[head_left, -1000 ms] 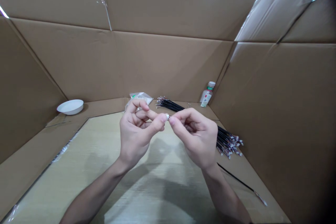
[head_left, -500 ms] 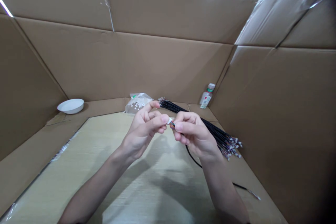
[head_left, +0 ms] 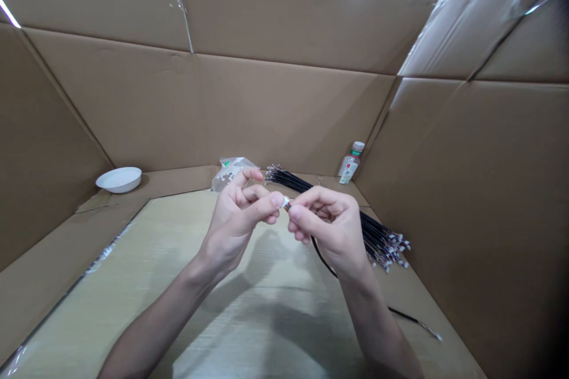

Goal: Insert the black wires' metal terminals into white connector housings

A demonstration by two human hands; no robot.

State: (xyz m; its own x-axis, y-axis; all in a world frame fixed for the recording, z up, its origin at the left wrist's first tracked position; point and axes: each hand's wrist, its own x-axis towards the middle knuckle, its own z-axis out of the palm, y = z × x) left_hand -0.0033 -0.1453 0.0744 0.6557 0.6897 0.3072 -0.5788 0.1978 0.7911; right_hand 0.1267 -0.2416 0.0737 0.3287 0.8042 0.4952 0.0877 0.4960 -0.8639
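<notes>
Between the fingertips of both hands is a small white connector [head_left: 285,203] with thin coloured wires going into it. My left hand [head_left: 242,210] pinches the white connector between thumb and forefinger, its other fingers loosely curled. Closed on the wires right beside the connector is my right hand [head_left: 331,222]. From under the right hand a black cable [head_left: 323,260] hangs in a curve and passes beneath the forearm. Its far end, with bare thin wires and a light tip, lies on the right of the table.
A bundle of black cables [head_left: 384,237] with white connectors lies behind my right hand. At the back are a clear bag of small white pieces [head_left: 222,177] and a plastic bottle [head_left: 350,164]. A white bowl [head_left: 119,180] stands at left. Cardboard walls [head_left: 284,106] surround the table.
Both hands have shifted slightly left. The right fingers have moved closer along the wires to the connector, so less wire shows. The left hand keeps its pinch.
</notes>
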